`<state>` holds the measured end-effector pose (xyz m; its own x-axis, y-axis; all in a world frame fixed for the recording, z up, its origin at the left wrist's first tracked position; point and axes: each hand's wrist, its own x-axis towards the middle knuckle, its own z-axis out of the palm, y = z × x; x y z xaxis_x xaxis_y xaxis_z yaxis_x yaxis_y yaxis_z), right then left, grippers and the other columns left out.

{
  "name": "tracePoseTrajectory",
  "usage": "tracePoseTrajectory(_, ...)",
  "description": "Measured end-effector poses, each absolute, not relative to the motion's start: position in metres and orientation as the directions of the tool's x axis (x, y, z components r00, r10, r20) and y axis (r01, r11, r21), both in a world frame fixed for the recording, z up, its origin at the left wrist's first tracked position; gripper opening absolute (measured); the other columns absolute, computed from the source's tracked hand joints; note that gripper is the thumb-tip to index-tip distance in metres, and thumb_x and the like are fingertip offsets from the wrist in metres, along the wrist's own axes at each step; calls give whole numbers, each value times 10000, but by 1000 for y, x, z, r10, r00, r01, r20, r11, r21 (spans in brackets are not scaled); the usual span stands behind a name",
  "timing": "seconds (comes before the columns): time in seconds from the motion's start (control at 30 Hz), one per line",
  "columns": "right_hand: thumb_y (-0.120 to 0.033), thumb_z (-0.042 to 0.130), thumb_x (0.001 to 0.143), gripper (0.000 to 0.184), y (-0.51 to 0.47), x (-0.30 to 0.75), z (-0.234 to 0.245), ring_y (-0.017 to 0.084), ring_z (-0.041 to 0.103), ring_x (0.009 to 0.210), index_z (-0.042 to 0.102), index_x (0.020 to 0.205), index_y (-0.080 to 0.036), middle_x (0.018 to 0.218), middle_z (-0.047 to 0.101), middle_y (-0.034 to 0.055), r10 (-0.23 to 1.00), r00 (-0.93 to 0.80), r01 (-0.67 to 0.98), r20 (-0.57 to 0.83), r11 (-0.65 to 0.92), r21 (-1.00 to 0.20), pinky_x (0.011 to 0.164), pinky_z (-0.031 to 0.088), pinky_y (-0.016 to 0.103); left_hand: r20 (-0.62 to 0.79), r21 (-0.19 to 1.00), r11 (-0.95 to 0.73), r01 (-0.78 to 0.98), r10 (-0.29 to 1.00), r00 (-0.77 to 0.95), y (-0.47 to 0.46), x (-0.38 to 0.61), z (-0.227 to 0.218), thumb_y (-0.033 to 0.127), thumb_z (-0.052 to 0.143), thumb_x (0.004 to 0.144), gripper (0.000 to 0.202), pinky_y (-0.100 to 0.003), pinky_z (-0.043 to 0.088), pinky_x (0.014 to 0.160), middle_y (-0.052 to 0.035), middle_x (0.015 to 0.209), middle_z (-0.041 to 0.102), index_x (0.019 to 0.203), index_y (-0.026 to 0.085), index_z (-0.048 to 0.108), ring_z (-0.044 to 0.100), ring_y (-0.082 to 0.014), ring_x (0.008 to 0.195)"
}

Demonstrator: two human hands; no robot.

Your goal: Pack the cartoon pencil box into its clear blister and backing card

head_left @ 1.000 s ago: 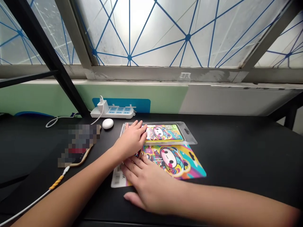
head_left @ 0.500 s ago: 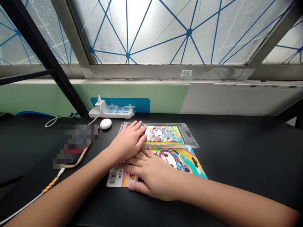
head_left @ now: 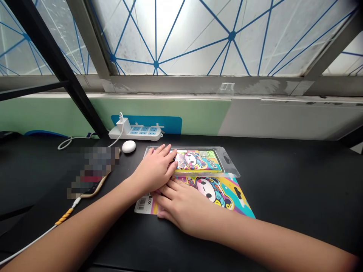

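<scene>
A clear plastic blister tray (head_left: pixel 229 166) lies on the black table, with a colourful printed pack (head_left: pixel 210 161) showing a cartoon character inside it. My left hand (head_left: pixel 154 168) rests flat on the tray's left part, fingers stretched out. Nearer to me is a bright printed backing card (head_left: pixel 238 189) with a hanging hole and a barcode; its far edge meets or slips under the tray's near edge, I cannot tell which. My right hand (head_left: pixel 187 206) lies flat on this card, fingers extended and hiding its middle. The fingertips of my right hand come close to my left hand.
A white power strip (head_left: pixel 144 132) with a plugged-in charger stands against the wall. Near it sits a white rounded case (head_left: pixel 129 146). To the left lies a blurred-out phone-like object (head_left: pixel 96 173) with a white cable (head_left: pixel 31 243). A black metal post (head_left: pixel 53 64) rises at the left.
The backing card has slid a little away from me and rightward under my right hand, closer to the tray. My left hand stays on the tray. The view has shifted slightly.
</scene>
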<state>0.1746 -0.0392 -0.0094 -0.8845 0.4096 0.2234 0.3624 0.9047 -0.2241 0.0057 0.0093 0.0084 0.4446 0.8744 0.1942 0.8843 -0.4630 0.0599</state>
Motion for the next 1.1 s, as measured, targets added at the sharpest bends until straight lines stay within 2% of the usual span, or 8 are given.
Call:
tracePoseTrajectory(0.27, -344, 415, 1088, 391, -28, 175, -9, 269, 600, 1210, 658, 1251, -85, 1247, 732, 156, 267, -917, 264, 295, 963, -50, 1129, 411, 446, 182, 67, -476, 877, 870, 459, 14, 4, 8, 382, 370, 1081, 482, -596, 360, 1170, -148, 1603, 464, 1481, 174, 544, 397, -348, 1499)
tracePoseTrajectory(0.57, -335, 458, 1076, 305, -28, 176, -15, 227, 622, 1090, 678, 1130, -131, 1099, 758, 74, 245, -898, 248, 366, 968, -39, 1020, 440, 377, 203, 70, -471, 879, 870, 450, 14, 5, 8, 390, 361, 1080, 483, -567, 375, 1165, -142, 1590, 485, 1465, 177, 562, 419, -333, 1486)
tracePoseTrajectory(0.77, -208, 530, 1016, 261, -1, 200, 20, 187, 583, 756, 680, 805, -177, 784, 697, 43, 138, -823, 311, 551, 921, 234, 739, 423, 354, 185, 54, -462, 885, 876, 445, 14, 4, 7, 394, 324, 1089, 497, -589, 362, 1170, -138, 1609, 458, 1488, 179, 529, 399, -326, 1499)
tracePoseTrajectory(0.8, -225, 532, 1012, 274, 11, 212, 30, 193, 579, 733, 677, 784, -181, 751, 680, 47, 206, -794, 398, 572, 887, 235, 706, 409, 357, 186, 53, -461, 886, 876, 445, 14, 4, 7, 399, 324, 1089, 498, -591, 360, 1171, -137, 1609, 458, 1490, 181, 524, 396, -324, 1501)
tracePoseTrajectory(0.87, -311, 528, 1013, 257, 38, 238, 44, 223, 615, 805, 712, 889, -180, 862, 706, 87, 500, -711, 619, 494, 778, 103, 719, 421, 370, 189, 58, -461, 886, 876, 443, 14, 4, 8, 411, 331, 1087, 494, -589, 358, 1173, -133, 1609, 460, 1485, 190, 524, 394, -321, 1502)
tracePoseTrajectory(0.93, -523, 573, 963, 351, 63, 263, 49, 235, 634, 801, 733, 956, -211, 941, 704, 87, 758, -607, 754, 238, 644, -127, 692, 454, 364, 187, 72, -458, 886, 879, 440, 14, 4, 8, 415, 337, 1085, 491, -585, 352, 1178, -132, 1610, 458, 1479, 190, 525, 390, -321, 1505)
tracePoseTrajectory(1.0, -645, 615, 885, 451, 79, 282, 45, 253, 661, 835, 754, 971, -225, 984, 702, 95, 788, -605, 766, 113, 615, -190, 691, 504, 365, 184, 89, -452, 887, 883, 432, 14, 5, 9, 414, 337, 1084, 496, -585, 342, 1185, -136, 1613, 454, 1485, 181, 514, 387, -322, 1507)
tracePoseTrajectory(1.1, -710, 643, 821, 551, 86, 292, 36, 298, 660, 1000, 756, 1062, -228, 1080, 685, 117, 780, -624, 753, 52, 617, -228, 798, 560, 395, 187, 95, -438, 894, 890, 416, 14, 5, 8, 416, 333, 1082, 500, -596, 337, 1185, -141, 1609, 458, 1489, 181, 502, 392, -325, 1504)
